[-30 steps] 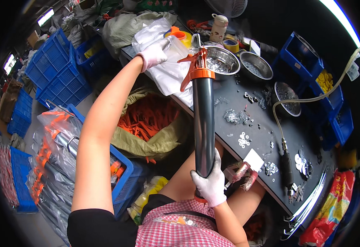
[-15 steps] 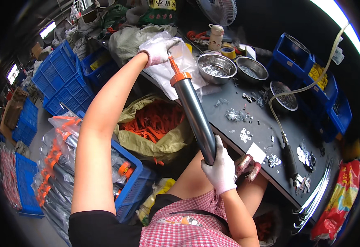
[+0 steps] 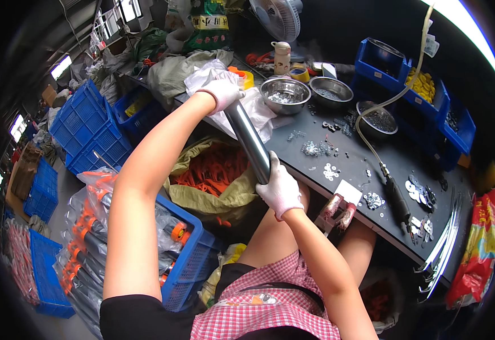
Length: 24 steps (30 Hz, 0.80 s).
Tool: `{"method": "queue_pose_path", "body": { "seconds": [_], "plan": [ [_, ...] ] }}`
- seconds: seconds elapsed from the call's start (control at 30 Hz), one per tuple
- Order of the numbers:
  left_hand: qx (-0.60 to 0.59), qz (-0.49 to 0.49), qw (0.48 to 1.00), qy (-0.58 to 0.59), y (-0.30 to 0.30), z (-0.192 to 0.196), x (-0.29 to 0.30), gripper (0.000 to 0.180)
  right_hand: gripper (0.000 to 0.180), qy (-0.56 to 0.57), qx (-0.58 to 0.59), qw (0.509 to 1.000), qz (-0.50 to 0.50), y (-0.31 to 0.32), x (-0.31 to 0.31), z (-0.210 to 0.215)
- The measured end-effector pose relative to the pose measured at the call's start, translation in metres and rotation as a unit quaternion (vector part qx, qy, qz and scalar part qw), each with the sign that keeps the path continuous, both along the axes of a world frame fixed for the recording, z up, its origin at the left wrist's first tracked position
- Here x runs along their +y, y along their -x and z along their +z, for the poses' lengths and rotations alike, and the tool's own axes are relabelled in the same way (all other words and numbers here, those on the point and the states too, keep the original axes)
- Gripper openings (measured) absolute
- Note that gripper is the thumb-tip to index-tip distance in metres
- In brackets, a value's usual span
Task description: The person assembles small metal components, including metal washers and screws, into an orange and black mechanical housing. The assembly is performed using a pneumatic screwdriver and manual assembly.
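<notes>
"One glossy, dark-grey cylindrical tube (image 3: 248, 136) is being positioned?"

"Apparently. Its upper end is grasped by the white-gloved left hand (image 3: 224, 95), its lower by the white-gloved right hand (image 3: 282, 191), near the flat black surface (image 3: 349, 171); steady support seems called for next."

A small-parts workshop

Washers (image 3: 330, 171) and springs (image 3: 312, 149) lie on a dark tabletop (image 3: 356, 171) with metal bowls (image 3: 286, 109), a hose-fed tool (image 3: 396, 199) and blue bins (image 3: 388, 80); stacked crates (image 3: 80, 120) and a sack (image 3: 216, 202) of orange pieces (image 3: 213, 170) stand nearby
</notes>
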<state>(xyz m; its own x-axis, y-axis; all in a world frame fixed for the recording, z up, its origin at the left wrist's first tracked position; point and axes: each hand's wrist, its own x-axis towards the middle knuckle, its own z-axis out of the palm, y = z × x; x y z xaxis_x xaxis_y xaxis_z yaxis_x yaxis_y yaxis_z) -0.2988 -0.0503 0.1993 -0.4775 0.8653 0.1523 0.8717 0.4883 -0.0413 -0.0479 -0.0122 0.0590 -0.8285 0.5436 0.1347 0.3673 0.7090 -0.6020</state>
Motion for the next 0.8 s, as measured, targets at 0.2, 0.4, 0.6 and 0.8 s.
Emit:
{"method": "queue_pose_path", "body": {
  "seconds": [0.2,0.4,0.6,0.8],
  "plan": [
    [-0.058,0.013,0.998,-0.004,-0.099,0.031,-0.025,0.028,0.087,0.067,0.106,0.992,0.007,0.004,-0.026,0.001],
    [0.056,-0.274,0.895,-0.347,-0.159,0.036,-0.093,0.040,0.092,0.039,0.291,0.956,-0.014,-0.037,-0.067,-0.012],
    [-0.511,-0.133,0.591,-0.610,-0.172,-0.017,-0.112,0.066,0.084,-0.086,0.387,0.918,0.020,-0.078,-0.100,-0.016],
    [-0.736,-0.461,0.257,-0.424,-0.200,-0.051,-0.122,0.088,0.062,0.408,0.519,0.746,0.091,-0.080,-0.032,0.098]
  ]
}}
